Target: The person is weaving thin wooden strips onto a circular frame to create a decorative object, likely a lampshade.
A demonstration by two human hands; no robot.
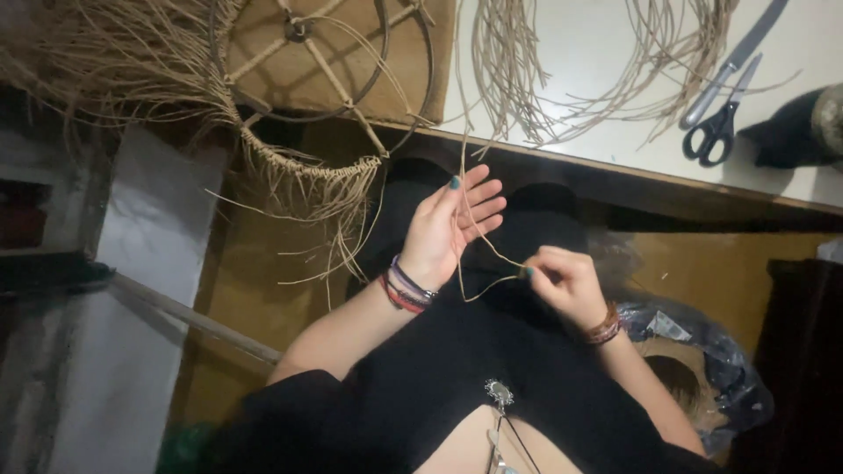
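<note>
My left hand is raised over my lap, fingers spread, with a thin tan rattan strand running across its palm. My right hand pinches the same strand at a bend near its fingertips. The strand rises to the table edge, toward a bundle of loose rattan strands. A half-woven rattan basket frame with a metal ring and spokes hangs over the table's edge to the left of my hands, its loose ends dangling.
Scissors and a knife lie on the white table at the upper right, beside a dark object. A plastic bag holding a coil sits on the floor at right. A pole slants at left.
</note>
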